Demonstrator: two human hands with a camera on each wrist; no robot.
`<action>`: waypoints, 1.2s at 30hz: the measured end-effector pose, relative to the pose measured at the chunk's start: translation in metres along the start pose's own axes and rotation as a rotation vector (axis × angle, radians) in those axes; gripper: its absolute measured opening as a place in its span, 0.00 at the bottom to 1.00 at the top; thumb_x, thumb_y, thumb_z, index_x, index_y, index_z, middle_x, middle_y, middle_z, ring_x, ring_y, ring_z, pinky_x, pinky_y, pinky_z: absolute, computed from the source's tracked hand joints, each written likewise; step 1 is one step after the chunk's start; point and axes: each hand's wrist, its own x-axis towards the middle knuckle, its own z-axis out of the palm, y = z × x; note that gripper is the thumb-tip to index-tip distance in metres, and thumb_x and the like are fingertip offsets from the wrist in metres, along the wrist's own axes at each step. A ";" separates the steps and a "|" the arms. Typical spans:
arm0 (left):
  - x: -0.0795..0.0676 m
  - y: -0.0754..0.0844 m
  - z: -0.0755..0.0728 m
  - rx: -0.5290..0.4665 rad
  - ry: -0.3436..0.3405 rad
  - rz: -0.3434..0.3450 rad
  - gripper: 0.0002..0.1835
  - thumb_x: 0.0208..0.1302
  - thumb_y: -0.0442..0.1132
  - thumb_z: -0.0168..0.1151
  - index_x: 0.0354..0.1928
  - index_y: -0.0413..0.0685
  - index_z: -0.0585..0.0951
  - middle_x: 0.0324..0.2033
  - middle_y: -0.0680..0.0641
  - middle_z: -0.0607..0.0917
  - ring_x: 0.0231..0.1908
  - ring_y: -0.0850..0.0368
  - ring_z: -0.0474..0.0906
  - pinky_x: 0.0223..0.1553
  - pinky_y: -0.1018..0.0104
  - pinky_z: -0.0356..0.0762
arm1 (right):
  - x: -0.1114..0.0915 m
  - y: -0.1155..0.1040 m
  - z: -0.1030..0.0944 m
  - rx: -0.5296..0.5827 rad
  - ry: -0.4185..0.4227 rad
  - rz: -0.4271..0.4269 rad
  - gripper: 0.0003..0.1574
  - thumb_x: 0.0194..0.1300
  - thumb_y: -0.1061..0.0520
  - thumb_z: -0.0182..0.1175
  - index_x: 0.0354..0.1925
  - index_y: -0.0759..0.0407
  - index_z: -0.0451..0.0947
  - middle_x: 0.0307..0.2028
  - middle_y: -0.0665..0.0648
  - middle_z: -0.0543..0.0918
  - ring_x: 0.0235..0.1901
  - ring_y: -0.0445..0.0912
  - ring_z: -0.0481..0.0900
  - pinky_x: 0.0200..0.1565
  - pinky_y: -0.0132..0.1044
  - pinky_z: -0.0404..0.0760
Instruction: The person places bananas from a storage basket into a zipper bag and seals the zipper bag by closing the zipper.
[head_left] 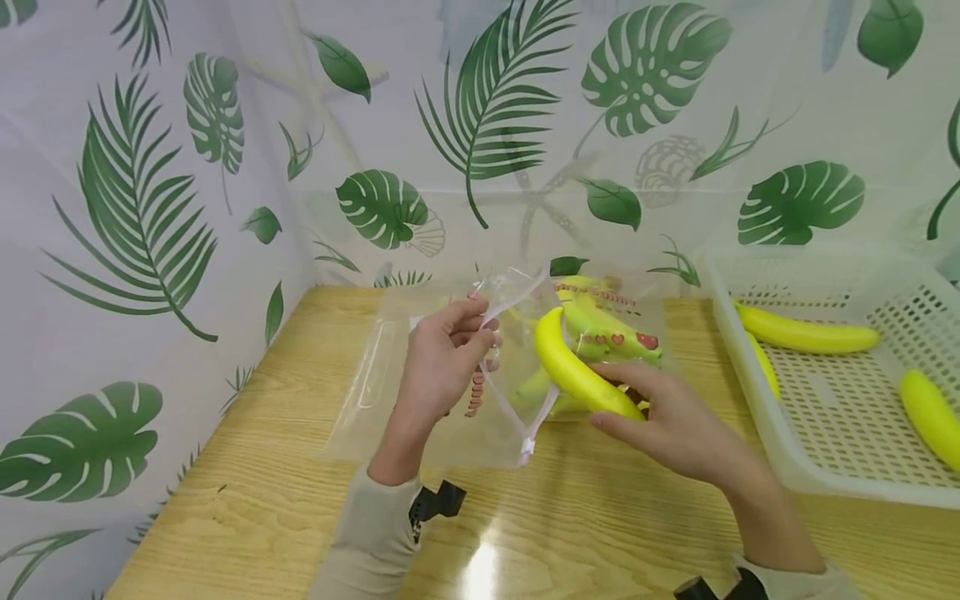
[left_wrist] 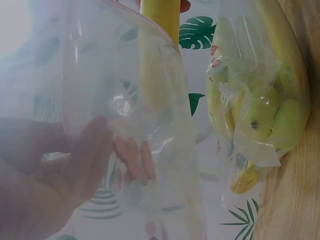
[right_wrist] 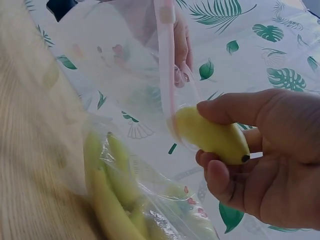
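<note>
A yellow banana [head_left: 573, 371] is gripped near one end by my right hand [head_left: 667, 417], thumb on one side and fingers on the other. Its far end lies at the mouth of a clear zip bag [head_left: 442, 417] with a white slider strip. My left hand [head_left: 450, 354] pinches the bag's edge and holds the mouth apart. In the right wrist view the banana [right_wrist: 210, 135] passes into the opening beside the pinkish strip. Behind, a second clear bag [head_left: 607, 312] with red print holds several yellow-green bananas.
To the right stands a white plastic basket [head_left: 832, 483] with yellow bananas [head_left: 810, 329] in it. Everything rests on a wood-grain table [head_left: 247, 500]. A leaf-patterned sheet [head_left: 300, 125] hangs behind and on the left.
</note>
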 end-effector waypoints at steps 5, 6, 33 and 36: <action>-0.001 0.000 0.001 0.004 -0.005 0.001 0.21 0.67 0.27 0.60 0.62 0.31 0.76 0.43 0.34 0.85 0.42 0.47 0.85 0.33 0.62 0.87 | 0.000 -0.001 0.003 0.038 0.025 0.065 0.26 0.69 0.54 0.63 0.61 0.60 0.75 0.40 0.54 0.79 0.31 0.46 0.72 0.29 0.33 0.75; -0.001 0.000 0.002 0.004 -0.007 0.001 0.22 0.67 0.26 0.60 0.62 0.32 0.75 0.43 0.34 0.85 0.42 0.46 0.85 0.33 0.62 0.87 | 0.000 0.000 0.004 0.051 0.028 0.077 0.26 0.69 0.54 0.63 0.62 0.61 0.74 0.40 0.55 0.79 0.31 0.47 0.72 0.29 0.33 0.75; -0.002 0.000 0.004 0.007 -0.025 0.040 0.21 0.66 0.26 0.61 0.61 0.34 0.77 0.43 0.36 0.86 0.41 0.47 0.85 0.32 0.61 0.87 | 0.008 0.015 0.011 0.599 0.055 0.194 0.30 0.71 0.65 0.57 0.66 0.72 0.61 0.65 0.69 0.61 0.51 0.47 0.82 0.50 0.38 0.84; -0.002 -0.001 0.006 -0.009 -0.032 0.023 0.20 0.66 0.26 0.61 0.61 0.34 0.77 0.43 0.36 0.86 0.41 0.47 0.85 0.32 0.61 0.87 | 0.009 0.015 0.012 0.628 0.058 0.198 0.30 0.71 0.65 0.57 0.65 0.74 0.60 0.64 0.70 0.62 0.49 0.46 0.83 0.49 0.40 0.84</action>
